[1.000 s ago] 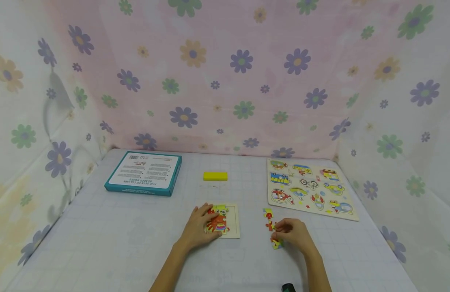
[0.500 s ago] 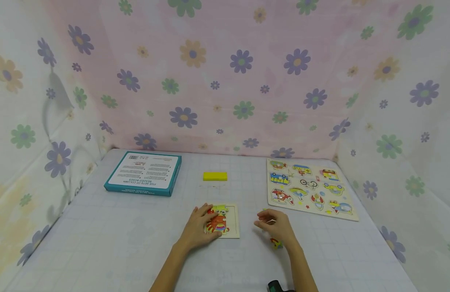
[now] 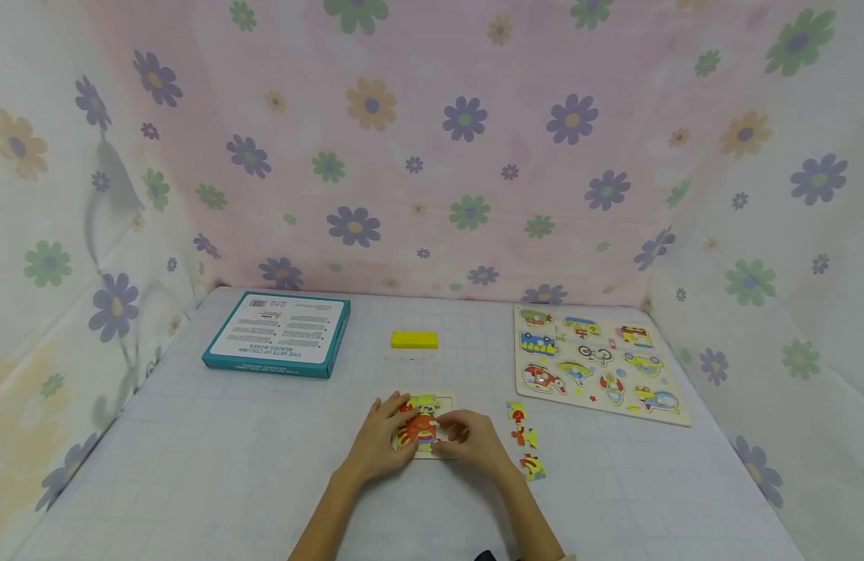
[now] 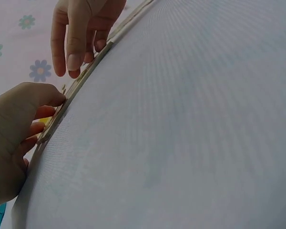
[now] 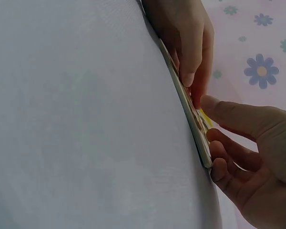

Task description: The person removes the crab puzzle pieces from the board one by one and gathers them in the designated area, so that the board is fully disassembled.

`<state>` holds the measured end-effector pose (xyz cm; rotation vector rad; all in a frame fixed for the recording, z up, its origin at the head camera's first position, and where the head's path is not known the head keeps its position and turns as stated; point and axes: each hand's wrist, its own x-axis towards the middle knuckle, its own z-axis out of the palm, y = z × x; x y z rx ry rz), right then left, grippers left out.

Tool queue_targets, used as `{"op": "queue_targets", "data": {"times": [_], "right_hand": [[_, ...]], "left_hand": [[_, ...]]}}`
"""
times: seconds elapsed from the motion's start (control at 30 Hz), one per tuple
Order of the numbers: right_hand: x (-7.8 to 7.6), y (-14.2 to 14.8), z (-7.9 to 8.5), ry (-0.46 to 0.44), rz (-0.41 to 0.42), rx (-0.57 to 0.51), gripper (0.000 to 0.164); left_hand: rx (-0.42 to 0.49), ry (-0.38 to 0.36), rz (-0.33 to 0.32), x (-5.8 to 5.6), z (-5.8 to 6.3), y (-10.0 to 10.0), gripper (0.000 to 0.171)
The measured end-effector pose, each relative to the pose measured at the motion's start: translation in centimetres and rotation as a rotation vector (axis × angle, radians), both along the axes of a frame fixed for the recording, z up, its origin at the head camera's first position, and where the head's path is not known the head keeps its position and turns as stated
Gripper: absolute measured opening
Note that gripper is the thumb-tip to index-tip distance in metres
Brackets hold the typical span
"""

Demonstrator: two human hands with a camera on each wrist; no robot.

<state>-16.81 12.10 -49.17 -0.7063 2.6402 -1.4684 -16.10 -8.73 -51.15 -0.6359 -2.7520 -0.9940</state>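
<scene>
A small wooden jigsaw puzzle [image 3: 426, 436] with a red crab picture lies in the middle of the table, its right strip bare in the earlier head frames. My left hand [image 3: 381, 438] rests across its left side, fingers spread toward the far edge and thumb near the front edge. Over the right side is my right hand [image 3: 474, 444], thumb and forefinger bent and apart, fingertips right at the crab pieces. The right wrist view shows both hands [image 5: 250, 162] close at the thin board [image 5: 200, 148], with no loose piece visible between the fingers. Loose puzzle pieces [image 3: 524, 436] lie in a column to the right.
A teal-edged box [image 3: 277, 335] lies at the back left. A yellow block [image 3: 414, 340] sits behind the puzzle. At the back right is a wooden vehicle puzzle board [image 3: 600, 362]. Flower-patterned cloth walls [image 3: 432, 257] enclose the table on the back and both sides.
My right hand has moved left from the loose pieces to the crab puzzle, leaving those pieces uncovered. The left hand stays on the puzzle, its thumb shifted slightly.
</scene>
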Motion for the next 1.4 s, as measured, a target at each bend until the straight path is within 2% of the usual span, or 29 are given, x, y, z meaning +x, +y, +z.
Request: {"op": "queue_targets", "data": {"times": [0.23,0.33,0.73,1.03,1.27,1.4], "right_hand": [[0.1,-1.0,-0.5,0.069,-0.032,0.117,0.043],[0.3,-1.4,-0.6,0.081,-0.036,0.158,0.039],[0.5,-1.8,-0.1,0.134,-0.041,0.196,0.022],[0.6,-1.4,0.3,0.054,0.006,0.168,0.028],[0.8,-1.3,0.5,0.068,0.021,0.142,0.023],[0.9,-1.3,0.5,0.059,0.015,0.080,0.022]], "left_hand": [[0.014,-0.029,0.001,-0.1,0.0,-0.2,0.046],[0.027,-0.038,-0.004,-0.2,-0.1,-0.3,0.047],[0.032,-0.070,-0.057,-0.3,0.0,-0.6,0.048],[0.037,-0.074,-0.069,-0.3,-0.1,-0.7,0.050],[0.045,-0.107,-0.066,-0.2,0.1,-0.6,0.050],[0.055,-0.106,-0.074,-0.2,0.2,-0.6,0.048]]}}
